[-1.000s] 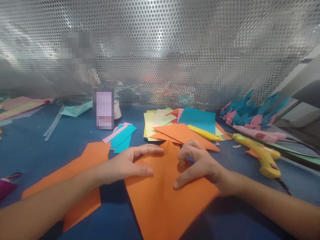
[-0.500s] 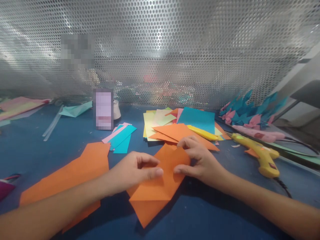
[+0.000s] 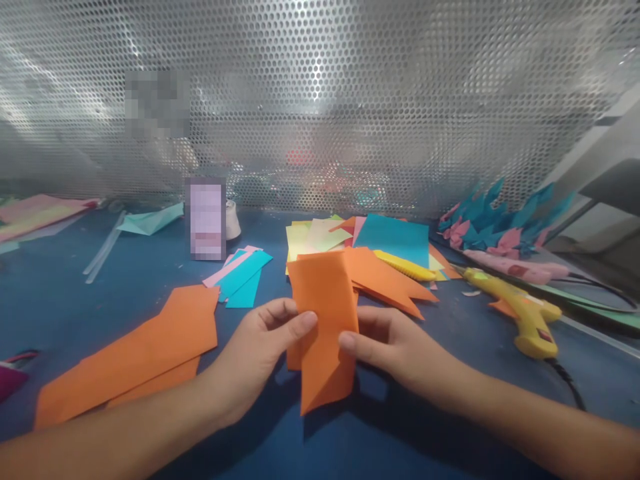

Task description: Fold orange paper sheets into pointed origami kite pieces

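A folded sheet of orange paper (image 3: 327, 300) stands upright between my two hands, raised off the blue tabletop, where its shadow falls. My left hand (image 3: 267, 350) pinches its left edge, the thumb on the near face and the fingers partly hidden behind. On the opposite edge my right hand (image 3: 387, 340) grips it the same way, thumb in front. Under and beyond my left forearm lie larger orange sheets (image 3: 150, 347), overlapping one another. Just past the held paper rest more orange pieces (image 3: 385, 277) with pointed ends.
Behind are coloured sheets (image 3: 395, 233) with a yellow cutter (image 3: 405, 265) on them, blue and pink strips (image 3: 247, 273), and a propped phone (image 3: 206, 219). To the right sit a yellow glue gun (image 3: 525, 307), a pink one (image 3: 517, 268) and folded blue paper (image 3: 505, 220). Perforated metal (image 3: 320, 133) borders the back.
The orange paper has gone from slanting and spread out to upright and narrower, folded over. My left hand has drawn back slightly; my right hand has come down along the paper's edge.
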